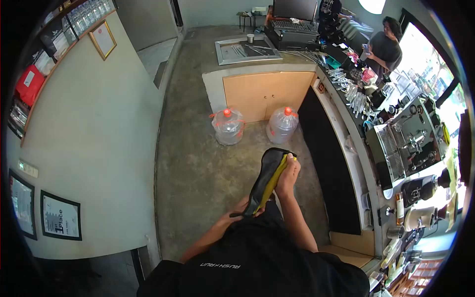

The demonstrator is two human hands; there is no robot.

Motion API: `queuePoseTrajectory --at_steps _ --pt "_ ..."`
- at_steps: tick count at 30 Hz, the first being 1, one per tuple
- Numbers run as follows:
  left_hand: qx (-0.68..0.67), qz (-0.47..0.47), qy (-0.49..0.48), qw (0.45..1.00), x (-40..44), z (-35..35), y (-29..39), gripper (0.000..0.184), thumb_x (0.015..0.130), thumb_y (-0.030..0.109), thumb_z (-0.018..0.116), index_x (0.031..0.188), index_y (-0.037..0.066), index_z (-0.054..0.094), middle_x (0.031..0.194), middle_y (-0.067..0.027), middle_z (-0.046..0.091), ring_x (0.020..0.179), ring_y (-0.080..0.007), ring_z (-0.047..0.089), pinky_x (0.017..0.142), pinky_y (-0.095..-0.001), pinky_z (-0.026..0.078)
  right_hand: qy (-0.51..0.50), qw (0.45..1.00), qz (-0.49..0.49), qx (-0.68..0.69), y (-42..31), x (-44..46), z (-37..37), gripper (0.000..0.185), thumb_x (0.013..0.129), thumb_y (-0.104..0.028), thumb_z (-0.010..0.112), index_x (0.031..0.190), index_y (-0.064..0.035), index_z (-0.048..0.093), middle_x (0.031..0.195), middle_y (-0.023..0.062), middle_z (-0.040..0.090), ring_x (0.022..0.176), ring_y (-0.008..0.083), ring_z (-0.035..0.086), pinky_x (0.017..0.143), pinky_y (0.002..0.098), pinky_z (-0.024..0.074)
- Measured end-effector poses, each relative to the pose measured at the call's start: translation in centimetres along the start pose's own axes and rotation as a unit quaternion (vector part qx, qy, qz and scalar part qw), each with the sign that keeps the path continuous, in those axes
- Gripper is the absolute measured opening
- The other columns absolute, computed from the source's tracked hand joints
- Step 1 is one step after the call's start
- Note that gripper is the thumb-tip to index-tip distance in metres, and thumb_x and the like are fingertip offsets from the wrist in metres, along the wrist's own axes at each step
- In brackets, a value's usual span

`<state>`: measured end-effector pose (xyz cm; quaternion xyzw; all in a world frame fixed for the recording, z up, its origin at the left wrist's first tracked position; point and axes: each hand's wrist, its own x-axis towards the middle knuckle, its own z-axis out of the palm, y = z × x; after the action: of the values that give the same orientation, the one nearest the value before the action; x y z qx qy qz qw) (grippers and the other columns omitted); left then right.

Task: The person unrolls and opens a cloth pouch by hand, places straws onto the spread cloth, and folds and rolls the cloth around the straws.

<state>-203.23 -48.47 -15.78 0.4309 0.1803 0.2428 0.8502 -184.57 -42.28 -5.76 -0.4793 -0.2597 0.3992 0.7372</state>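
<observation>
Between my two hands is a folded cloth (pixel 267 175), dark grey on one face and yellow on the other, with a black edge. It is held lengthwise in front of my body, above the floor. My right hand (pixel 288 175) grips its far end, the thumb pressed on top near the yellow side. At the near end, my left hand (pixel 242 205) holds the cloth from below, its fingers partly hidden by it. Nearest beyond the cloth, two large clear water jugs with orange caps, one on the left (pixel 228 129) and one on the right (pixel 282 126), stand on the floor.
A wooden cabinet (pixel 247 94) stands behind the jugs. Along the right runs a counter with an espresso machine (pixel 403 141), grinders and many utensils. A metal-framed tray (pixel 247 51) and a monitor (pixel 295 9) sit ahead. Another person (pixel 386 49) is at the far right; a wall (pixel 104 133) borders the left.
</observation>
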Motion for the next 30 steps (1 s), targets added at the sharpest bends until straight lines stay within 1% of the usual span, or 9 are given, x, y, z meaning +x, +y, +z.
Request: queuePoseTrajectory --at_steps 2,6,10,13,18,21,23,25,30 --pt "0.011 0.003 0.051 0.999 1.2 -0.3 0.5 0.037 0.110 0.039 0.068 0.120 0.003 0.066 0.097 -0.0046 0.069 0.077 -0.0122 0.065 0.064 -0.0264 0.049 0.040 0.996 0.083 -0.008 2.0 2.1 -0.2 0.034 0.113 -0.044 0.054 0.112 -0.0116 0.063 0.101 0.0018 0.065 0.092 0.0133 0.063 0.085 0.0313 0.0525" --pt "-0.084 0.052 0.039 0.994 4.5 -4.2 -1.8 0.033 0.108 0.033 0.071 0.121 0.003 0.064 0.098 -0.0065 0.069 0.074 -0.0147 0.065 0.063 -0.0281 0.050 -0.095 0.972 0.182 0.111 2.7 5.3 0.5 0.051 0.111 -0.049 0.044 0.126 -0.0060 0.067 0.118 0.0093 0.075 0.102 0.0213 0.070 0.089 0.0367 0.0565" --pt "-0.040 0.034 0.022 0.998 8.9 -8.1 -0.4 0.033 0.107 0.029 0.071 0.126 0.003 0.062 0.100 -0.0099 0.069 0.078 -0.0175 0.067 0.066 -0.0291 0.053 -0.037 0.976 0.206 0.061 4.9 10.2 1.5 0.034 0.111 -0.043 0.056 0.110 -0.0107 0.066 0.094 -0.0018 0.062 0.084 0.0131 0.057 0.080 0.0325 0.0496" --pt "-0.035 0.045 0.028 0.998 11.9 -8.0 3.2 0.034 0.109 0.035 0.067 0.111 0.002 0.069 0.091 -0.0038 0.069 0.075 -0.0137 0.065 0.066 -0.0281 0.049 -0.028 0.998 0.041 -0.039 6.7 14.5 1.5 0.033 0.115 -0.028 0.052 0.087 -0.0102 0.056 0.082 -0.0076 0.048 0.076 0.0059 0.043 0.067 0.0308 0.0358" --pt "0.037 0.034 0.051 0.997 17.2 -7.6 9.0 0.036 0.112 0.036 0.063 0.112 0.001 0.071 0.090 -0.0031 0.069 0.079 -0.0128 0.065 0.073 -0.0269 0.049 -0.032 0.998 0.021 -0.048 4.1 20.0 3.1 0.034 0.116 -0.031 0.052 0.090 -0.0092 0.058 0.083 -0.0069 0.050 0.077 0.0062 0.045 0.069 0.0301 0.0388" --pt "0.047 0.044 0.057 0.996 20.5 -9.1 8.6 0.036 0.112 0.035 0.063 0.114 0.001 0.071 0.089 -0.0030 0.069 0.082 -0.0126 0.065 0.077 -0.0271 0.049 0.052 0.998 0.046 -0.009 3.7 23.3 2.8 0.036 0.116 -0.032 0.051 0.093 -0.0078 0.062 0.086 -0.0061 0.056 0.079 0.0061 0.049 0.072 0.0283 0.0421" --pt "0.048 0.043 0.065 0.996 22.5 -8.8 9.7 0.035 0.112 0.035 0.064 0.115 0.001 0.071 0.089 -0.0029 0.069 0.083 -0.0128 0.065 0.078 -0.0276 0.049 -0.057 0.996 0.064 0.034 4.7 26.2 0.5 0.033 0.116 -0.039 0.058 0.115 -0.0072 0.068 0.101 -0.0033 0.065 0.092 0.0081 0.061 0.083 0.0286 0.0518" --pt "0.026 0.229 0.017 0.973 24.4 -6.3 12.8 0.036 0.111 0.036 0.066 0.116 0.002 0.071 0.089 -0.0027 0.068 0.083 -0.0134 0.065 0.079 -0.0294 0.050 -0.079 0.995 0.067 0.013 4.4 28.1 -0.2 0.032 0.116 -0.036 0.059 0.117 -0.0058 0.069 0.102 -0.0028 0.067 0.090 0.0075 0.061 0.082 0.0276 0.0517" --pt "0.043 0.131 0.048 0.989 29.7 -9.4 10.4 0.036 0.108 0.037 0.072 0.118 0.002 0.071 0.093 -0.0025 0.069 0.083 -0.0139 0.065 0.078 -0.0306 0.051 -0.143 0.985 0.052 -0.084 3.2 31.5 -2.1 0.030 0.116 -0.028 0.063 0.108 -0.0017 0.073 0.092 -0.0048 0.067 0.078 0.0028 0.057 0.069 0.0237 0.0444"
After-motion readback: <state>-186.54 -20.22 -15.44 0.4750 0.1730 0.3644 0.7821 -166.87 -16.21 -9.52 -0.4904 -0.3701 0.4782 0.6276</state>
